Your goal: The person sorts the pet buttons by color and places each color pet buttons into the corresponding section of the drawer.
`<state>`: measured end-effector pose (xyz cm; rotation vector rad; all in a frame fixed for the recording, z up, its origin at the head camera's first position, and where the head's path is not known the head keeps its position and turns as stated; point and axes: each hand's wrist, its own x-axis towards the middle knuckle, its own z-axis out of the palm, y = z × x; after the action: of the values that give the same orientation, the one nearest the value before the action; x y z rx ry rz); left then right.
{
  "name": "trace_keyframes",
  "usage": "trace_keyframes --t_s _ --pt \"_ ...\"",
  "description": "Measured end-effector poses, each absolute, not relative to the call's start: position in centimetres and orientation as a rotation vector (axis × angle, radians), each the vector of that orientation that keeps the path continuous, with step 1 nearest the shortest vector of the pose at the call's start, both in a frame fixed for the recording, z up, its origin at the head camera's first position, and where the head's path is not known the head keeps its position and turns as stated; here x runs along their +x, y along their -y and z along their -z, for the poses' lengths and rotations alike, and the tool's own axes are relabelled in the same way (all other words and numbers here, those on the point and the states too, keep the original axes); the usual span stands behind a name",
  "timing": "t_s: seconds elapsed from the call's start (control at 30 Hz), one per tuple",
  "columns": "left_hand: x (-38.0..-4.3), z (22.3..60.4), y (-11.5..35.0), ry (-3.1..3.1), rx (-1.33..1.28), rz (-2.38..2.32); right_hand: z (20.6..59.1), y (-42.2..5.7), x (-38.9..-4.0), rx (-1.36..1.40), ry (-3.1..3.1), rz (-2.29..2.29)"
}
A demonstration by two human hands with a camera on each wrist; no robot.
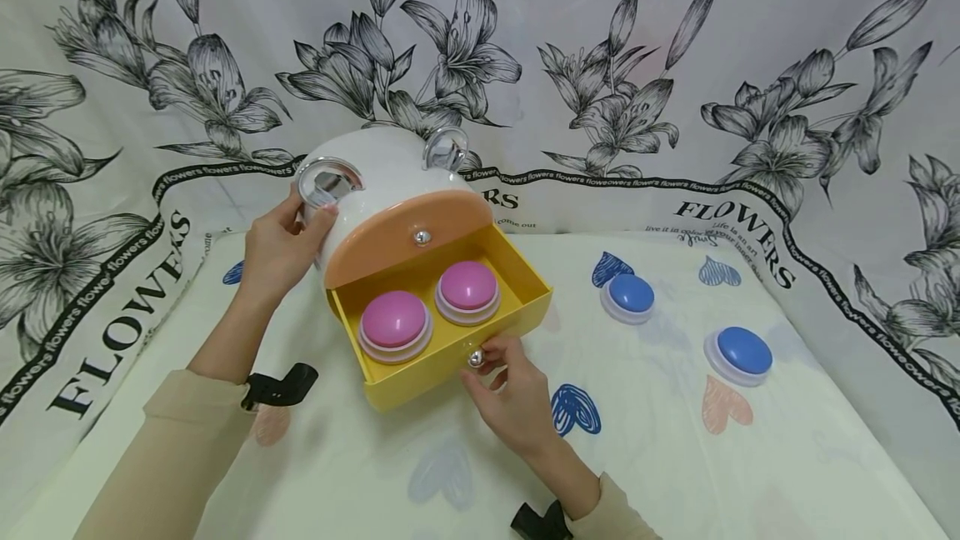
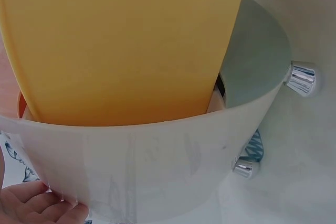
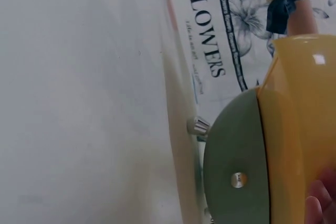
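Observation:
A white rounded case with shiny silver rings on top stands tilted, its peach front panel bearing a silver knob. Out from under the panel juts a yellow drawer. Inside it sit two round pink-topped containers, a left one and a right one. My left hand holds the case by its left side, thumb toward the front. With thumb and fingers, my right hand pinches the drawer's silver knob. A green half-round panel borders the drawer in the right wrist view.
Two blue-topped round containers stand on the right of the heart-printed cloth, a farther one and a nearer one. Behind the case hangs a flower-printed cloth. Silver feet project from the case in the left wrist view.

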<state>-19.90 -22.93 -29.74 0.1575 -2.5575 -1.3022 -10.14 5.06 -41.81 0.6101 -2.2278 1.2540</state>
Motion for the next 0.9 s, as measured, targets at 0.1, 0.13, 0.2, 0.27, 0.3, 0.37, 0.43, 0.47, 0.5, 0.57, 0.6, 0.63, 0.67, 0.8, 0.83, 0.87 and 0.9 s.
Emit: trace_keyframes --t_s 0.1,0.13,0.2,0.27,0.3,0.37,0.43,0.47,0.5,0.57,0.6,0.63,0.67,0.8,0.83,0.87,0.9 --pt "-19.9 29.7 23.0 2.555 0.148 1.299 41.6 -4.9 -10.1 0.590 2.239 -1.224" --pt "-19.9 29.7 23.0 2.554 0.143 1.298 41.5 -4.8 -10.1 0.585 2.240 -1.214" --pt "-19.9 29.7 23.0 2.555 0.140 1.296 41.4 -4.8 -10.2 0.580 2.240 -1.188" --pt "-19.9 29.7 23.0 2.558 0.143 1.295 41.2 -4.7 -10.2 0.576 2.239 -1.158" --pt "-19.9 29.7 23.0 2.560 0.145 1.294 41.2 -4.7 -10.2 0.574 2.239 -1.144" --pt "-20.0 29.8 23.0 2.564 0.151 1.290 41.0 -4.7 -10.3 0.568 2.246 -1.124" --pt "-20.0 29.8 23.0 2.566 0.156 1.287 40.9 -4.7 -10.3 0.564 2.250 -1.113" --pt "-20.0 29.8 23.0 2.566 0.157 1.287 40.9 -4.7 -10.3 0.562 2.251 -1.111" --pt "-20.0 29.8 23.0 2.564 0.157 1.288 40.9 -4.7 -10.3 0.562 2.253 -1.109" --pt "-20.0 29.8 23.0 2.562 0.159 1.290 40.8 -4.7 -10.4 0.562 2.254 -1.104" --pt "-20.0 29.8 23.0 2.562 0.159 1.290 40.8 -4.7 -10.4 0.562 2.254 -1.101" --pt "-20.0 29.8 23.0 2.562 0.159 1.290 40.8 -4.7 -10.5 0.563 2.252 -1.096" --pt "-20.0 29.8 22.9 2.562 0.159 1.288 40.8 -4.6 -10.6 0.563 2.250 -1.089" --pt "-20.0 29.8 22.9 2.572 0.167 1.271 40.7 -4.6 -10.8 0.559 2.237 -1.064" --pt "-20.0 29.8 23.0 2.575 0.171 1.267 40.6 -4.5 -10.9 0.560 2.233 -1.058" --pt "-20.0 29.7 23.0 2.576 0.175 1.264 40.6 -4.5 -10.9 0.560 2.229 -1.053" --pt "-20.0 29.7 23.0 2.577 0.179 1.262 40.6 -4.5 -11.0 0.557 2.230 -1.048"
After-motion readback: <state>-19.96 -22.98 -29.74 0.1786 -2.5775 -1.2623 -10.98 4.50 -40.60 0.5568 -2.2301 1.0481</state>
